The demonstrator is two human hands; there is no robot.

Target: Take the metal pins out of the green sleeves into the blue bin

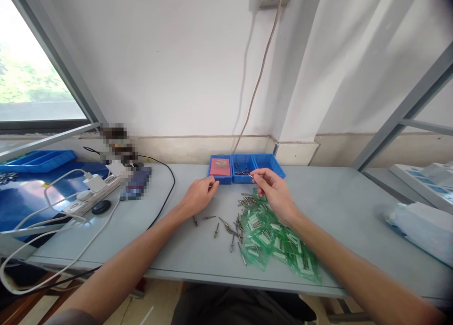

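Note:
My left hand (200,193) is closed just in front of the blue bin (221,179) that holds a red packet (220,166); a small piece shows at its fingertips, too small to name. My right hand (272,188) pinches a small metal rivet (251,175) at the front of the middle blue bin (242,178), where several metal rivets lie. Below my right hand, green plastic bags (276,240) with metal pieces and white slips are piled. Loose metal rivets (228,226) are scattered on the table left of the bags.
A power strip (95,191) with white cables, a black round object (101,207) and a phone (136,183) lie on the left. Farther left is a blue tray (42,161). A white plastic-wrapped bundle (421,226) sits at the right. A wall stands behind the table (329,207).

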